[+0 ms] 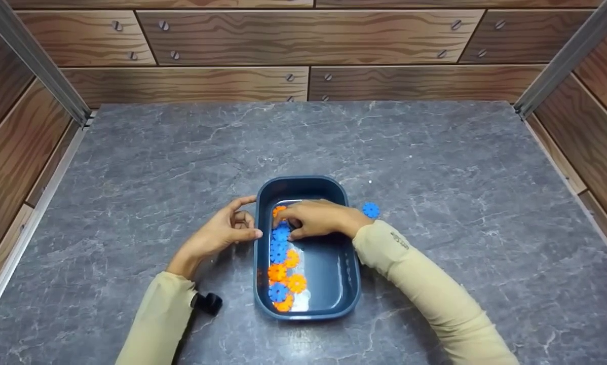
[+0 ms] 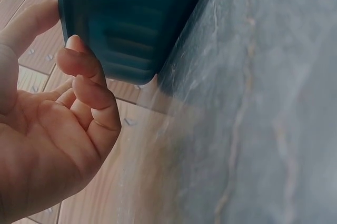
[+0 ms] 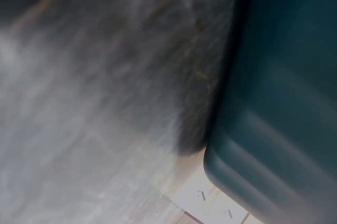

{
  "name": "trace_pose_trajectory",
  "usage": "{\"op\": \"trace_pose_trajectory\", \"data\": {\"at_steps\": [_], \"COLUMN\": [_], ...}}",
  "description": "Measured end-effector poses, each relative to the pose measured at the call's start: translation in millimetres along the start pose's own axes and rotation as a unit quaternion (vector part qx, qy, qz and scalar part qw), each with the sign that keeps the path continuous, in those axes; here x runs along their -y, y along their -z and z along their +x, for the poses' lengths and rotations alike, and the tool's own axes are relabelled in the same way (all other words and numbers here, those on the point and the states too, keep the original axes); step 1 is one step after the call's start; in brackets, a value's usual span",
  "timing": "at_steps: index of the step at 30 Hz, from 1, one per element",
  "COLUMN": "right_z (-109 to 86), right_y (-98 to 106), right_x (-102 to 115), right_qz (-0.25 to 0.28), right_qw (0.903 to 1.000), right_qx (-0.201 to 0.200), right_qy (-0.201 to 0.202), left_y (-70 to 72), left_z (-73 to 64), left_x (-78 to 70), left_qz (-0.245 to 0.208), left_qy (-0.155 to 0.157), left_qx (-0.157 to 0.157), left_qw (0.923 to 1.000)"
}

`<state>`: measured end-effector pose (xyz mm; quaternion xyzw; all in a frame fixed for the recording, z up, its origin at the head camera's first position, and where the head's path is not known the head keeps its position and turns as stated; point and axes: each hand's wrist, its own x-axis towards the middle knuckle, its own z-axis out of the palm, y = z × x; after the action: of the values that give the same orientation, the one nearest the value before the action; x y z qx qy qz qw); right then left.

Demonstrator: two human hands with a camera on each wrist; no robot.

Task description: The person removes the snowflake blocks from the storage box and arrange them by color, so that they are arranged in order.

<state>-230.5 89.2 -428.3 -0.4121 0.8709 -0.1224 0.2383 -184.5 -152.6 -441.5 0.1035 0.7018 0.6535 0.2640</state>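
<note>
A dark blue rectangular tub (image 1: 329,299) holds several orange and blue notched plastic discs, mostly along its left side. My right hand (image 1: 317,218) reaches over the tub's right wall, bent fingers and thumb down at a blue disc (image 1: 281,233). Whether they pinch it is not clear. An orange disc (image 1: 279,210) is partly covered by those fingers. My left hand (image 1: 221,230) touches the tub's left rim with thumb and index finger, its other fingers loosely curled. In the left wrist view, the left hand (image 2: 58,129) is beside the tub's outer wall (image 2: 126,29). The right wrist view shows no hand.
One blue disc (image 1: 371,210) lies on the grey marbled table (image 1: 222,147), just right of the tub. Small white specks dot the table farther back. A black object (image 1: 210,303) sits by the left sleeve. Wood-patterned panels (image 1: 308,38) surround the table.
</note>
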Motion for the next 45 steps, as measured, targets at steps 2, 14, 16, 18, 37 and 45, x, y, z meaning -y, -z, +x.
{"op": "trace_pose_trajectory", "data": {"at_steps": [2, 14, 16, 18, 37, 45], "right_z": [-0.4, -5.5, -9.0, -13.5, -77.0, -94.1], "right_y": [0, 7, 12, 17, 61, 63], "right_x": [0, 2, 4, 6, -8, -26], "right_qz": [0.000, 0.007, 0.009, 0.011, 0.068, 0.094], "right_qw": [1.0000, 0.9995, 0.9992, 0.9988, 0.9868, 0.9782], "right_qx": [-0.004, -0.030, -0.038, -0.047, -0.146, -0.182], "right_qy": [0.000, 0.003, -0.001, -0.003, -0.016, -0.034], "left_y": [0.0, -1.1, -0.7, -0.5, -0.7, -0.4], "left_z": [0.2, -1.1, -1.2, -1.3, -0.2, -1.2], "left_x": [-0.2, -0.1, -0.1, -0.2, 0.4, -1.3], "left_qz": [0.003, -0.001, 0.000, 0.003, 0.021, 0.025], "left_qy": [-0.003, -0.004, -0.005, -0.005, -0.003, -0.005], "left_qx": [-0.002, -0.002, -0.002, -0.002, -0.013, -0.016], "left_qw": [1.0000, 1.0000, 1.0000, 1.0000, 0.9997, 0.9995]}}
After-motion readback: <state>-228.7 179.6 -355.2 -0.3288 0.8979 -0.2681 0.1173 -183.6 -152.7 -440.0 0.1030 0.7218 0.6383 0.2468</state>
